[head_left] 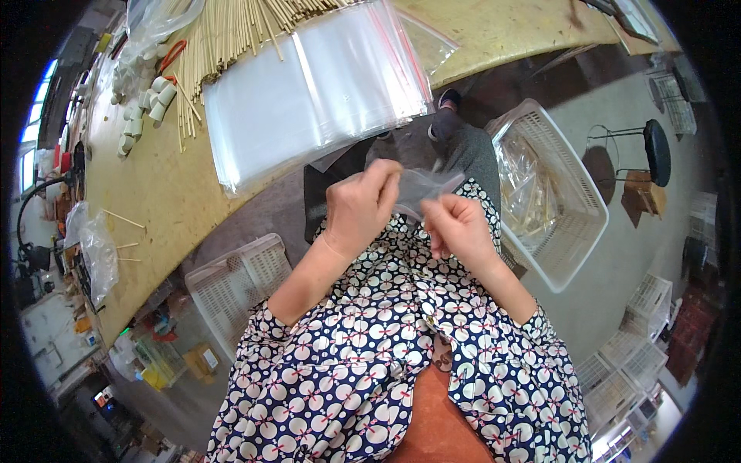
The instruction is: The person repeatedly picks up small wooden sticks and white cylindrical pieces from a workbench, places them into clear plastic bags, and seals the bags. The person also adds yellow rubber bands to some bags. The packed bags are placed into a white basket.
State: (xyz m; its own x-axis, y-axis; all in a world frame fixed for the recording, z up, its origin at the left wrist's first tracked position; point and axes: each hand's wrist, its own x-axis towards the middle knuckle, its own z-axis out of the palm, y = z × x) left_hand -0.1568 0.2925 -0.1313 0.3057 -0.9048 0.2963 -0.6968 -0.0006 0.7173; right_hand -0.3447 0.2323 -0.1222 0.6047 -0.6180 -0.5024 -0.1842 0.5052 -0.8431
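- L hand (pixel 360 205): pinches clear plastic bag (pixel 419 185)
- R hand (pixel 461 228): also grasps it
- Bag stack (pixel 270 116): on worktop (pixel 174 204), beyond L hand
- White crate (pixel 583 224): rt. of R hand

Both the left hand (pixel 359 204) and the right hand (pixel 461 229) are bare, as are the wrists. Behind the grip, toward the body, spreads a loose printed top (pixel 332 370): a navy ground covered with rounded white petals grouped like flowers, thin reddish strokes crossing at their centres, and small white dots scattered between. Its left sleeve (pixel 262 330) and right sleeve (pixel 546 333) carry the same print and end along the forearms. Nearest the wearer, the neckline parts. Beyond the grip show grey trousers (pixel 476 147) and a dark shoe (pixel 448 97) with a pale sole edge.
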